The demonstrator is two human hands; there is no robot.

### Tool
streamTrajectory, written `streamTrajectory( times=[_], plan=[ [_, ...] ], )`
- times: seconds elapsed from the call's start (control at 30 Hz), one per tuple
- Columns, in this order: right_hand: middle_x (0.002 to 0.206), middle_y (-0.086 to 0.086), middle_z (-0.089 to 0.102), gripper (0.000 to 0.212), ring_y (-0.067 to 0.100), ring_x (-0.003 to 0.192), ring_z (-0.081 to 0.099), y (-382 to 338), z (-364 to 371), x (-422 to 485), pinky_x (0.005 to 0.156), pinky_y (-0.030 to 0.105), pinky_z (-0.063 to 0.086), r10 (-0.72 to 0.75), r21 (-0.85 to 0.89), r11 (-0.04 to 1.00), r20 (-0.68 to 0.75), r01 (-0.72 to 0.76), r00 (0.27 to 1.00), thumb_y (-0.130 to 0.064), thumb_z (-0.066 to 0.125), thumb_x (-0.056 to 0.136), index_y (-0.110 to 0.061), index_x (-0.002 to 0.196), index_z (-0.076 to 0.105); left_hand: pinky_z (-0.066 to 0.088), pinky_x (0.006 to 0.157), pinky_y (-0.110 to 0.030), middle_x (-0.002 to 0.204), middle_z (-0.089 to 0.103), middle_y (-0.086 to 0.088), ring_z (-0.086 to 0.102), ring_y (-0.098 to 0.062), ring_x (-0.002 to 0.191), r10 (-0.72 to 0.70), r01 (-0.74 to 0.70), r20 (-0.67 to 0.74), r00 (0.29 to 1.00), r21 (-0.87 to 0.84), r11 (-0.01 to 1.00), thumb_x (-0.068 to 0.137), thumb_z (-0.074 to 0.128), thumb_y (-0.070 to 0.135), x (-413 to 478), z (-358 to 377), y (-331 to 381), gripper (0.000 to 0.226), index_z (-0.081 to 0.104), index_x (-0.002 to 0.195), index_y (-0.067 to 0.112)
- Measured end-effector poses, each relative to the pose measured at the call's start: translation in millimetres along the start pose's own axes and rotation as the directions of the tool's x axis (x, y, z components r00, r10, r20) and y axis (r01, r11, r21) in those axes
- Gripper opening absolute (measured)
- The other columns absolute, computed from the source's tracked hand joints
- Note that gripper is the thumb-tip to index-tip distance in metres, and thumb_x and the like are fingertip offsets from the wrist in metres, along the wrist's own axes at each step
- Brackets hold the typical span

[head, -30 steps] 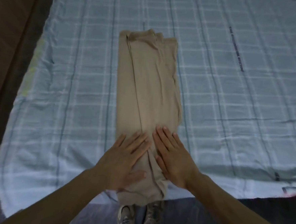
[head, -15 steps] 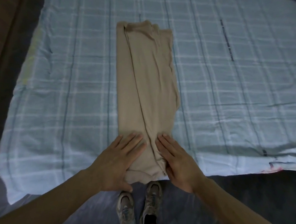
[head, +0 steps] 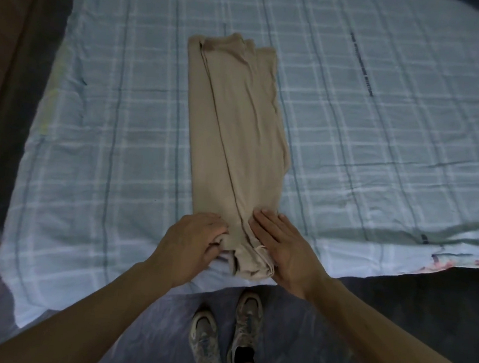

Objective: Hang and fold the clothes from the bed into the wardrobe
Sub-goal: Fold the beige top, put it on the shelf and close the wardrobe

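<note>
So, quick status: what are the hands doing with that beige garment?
Left hand curling under garment's near end. Right hand flat on it. Beige garment folded into long strip on bed. Nothing in the way.

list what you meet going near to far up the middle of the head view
shoes → floor → bed's near edge → both hands, left hand and right hand, on the near end of the tan garment → its far end → checked sheet

beige garment [head: 236, 130] | folded into long narrow strip | flat on checked bed [head: 375, 162], near edge
</note>
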State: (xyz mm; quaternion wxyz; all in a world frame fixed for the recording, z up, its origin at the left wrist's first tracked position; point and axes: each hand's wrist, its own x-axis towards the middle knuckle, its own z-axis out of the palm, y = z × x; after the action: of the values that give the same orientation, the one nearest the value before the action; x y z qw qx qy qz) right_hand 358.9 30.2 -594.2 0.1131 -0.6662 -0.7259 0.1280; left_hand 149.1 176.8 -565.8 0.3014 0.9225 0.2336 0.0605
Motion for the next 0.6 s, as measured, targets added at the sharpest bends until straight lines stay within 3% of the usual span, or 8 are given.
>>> streamTrajectory(
  times=[0.1,0.23,0.33,0.43,0.5,0.6],
  plan=[
    [0.146,0.012,0.049,0.052,0.027,0.139,0.042,-0.8,-0.5,9.7,0.117,0.043,0.029,0.026,0.048,0.999,-0.084,-0.022,0.996,-0.031,0.056,0.091,-0.007,0.137,0.054,0.051,0.068,-0.041,0.083,0.061,0.010,0.058,-0.014,0.077,-0.126,0.125,-0.006,0.992,-0.118,0.985,0.083,0.049,0.033,0.8,-4.1,3.3,0.016,0.061,0.091,0.024],
    [0.119,0.005,0.066,0.032,0.023,0.112,0.060,1.1,-15.8,27.5,0.108,0.030,0.037,0.158,0.274,0.953,-0.082,-0.131,0.984,-0.022,0.061,0.088,-0.013,0.118,0.066,0.050,0.058,-0.033,0.074,0.064,0.006,0.058,-0.010,0.064,-0.200,0.166,-0.121,0.972,-0.247,0.955,0.088,0.061,0.018,6.9,-16.8,6.1,0.007,0.061,0.095,0.021],
    [0.099,-0.001,0.066,0.024,0.017,0.089,0.061,1.9,-38.1,40.9,0.078,0.031,0.048,0.263,0.411,0.884,-0.041,-0.223,0.964,-0.007,0.061,0.086,-0.015,0.109,0.064,0.043,0.053,-0.024,0.065,0.060,0.012,0.056,-0.006,0.057,-0.240,0.176,-0.206,0.949,-0.287,0.942,0.091,0.065,0.011,15.9,-31.5,11.6,0.009,0.060,0.093,0.019],
    [0.073,-0.006,0.060,0.020,0.014,0.063,0.055,1.1,-63.4,61.0,0.058,0.033,0.044,0.302,0.478,0.849,-0.090,-0.225,0.949,0.000,0.053,0.083,-0.019,0.083,0.056,0.042,0.052,-0.015,0.065,0.061,0.014,0.060,-0.006,0.061,-0.326,0.199,-0.290,0.900,-0.393,0.898,0.087,0.072,0.019,29.4,-54.0,20.2,0.021,0.058,0.101,0.026],
    [0.068,-0.009,0.057,0.026,0.012,0.060,0.052,3.0,-79.9,79.6,0.055,0.032,0.042,0.377,0.554,0.795,-0.128,-0.249,0.917,0.000,0.054,0.089,-0.023,0.077,0.053,0.050,0.057,-0.022,0.073,0.068,0.008,0.065,-0.008,0.065,-0.342,0.203,-0.278,0.898,-0.427,0.881,0.080,0.080,0.025,42.3,-71.7,20.7,0.037,0.058,0.109,0.026],
    [0.071,-0.002,0.062,0.013,0.016,0.065,0.057,10.6,-101.6,108.7,0.059,0.033,0.046,0.405,0.628,0.744,-0.154,-0.227,0.901,-0.003,0.059,0.093,-0.010,0.082,0.061,0.053,0.061,-0.031,0.076,0.069,0.005,0.065,-0.008,0.068,-0.291,0.181,-0.278,0.916,-0.361,0.915,0.075,0.084,0.029,66.7,-95.2,18.2,0.043,0.061,0.110,0.023]
  ],
)
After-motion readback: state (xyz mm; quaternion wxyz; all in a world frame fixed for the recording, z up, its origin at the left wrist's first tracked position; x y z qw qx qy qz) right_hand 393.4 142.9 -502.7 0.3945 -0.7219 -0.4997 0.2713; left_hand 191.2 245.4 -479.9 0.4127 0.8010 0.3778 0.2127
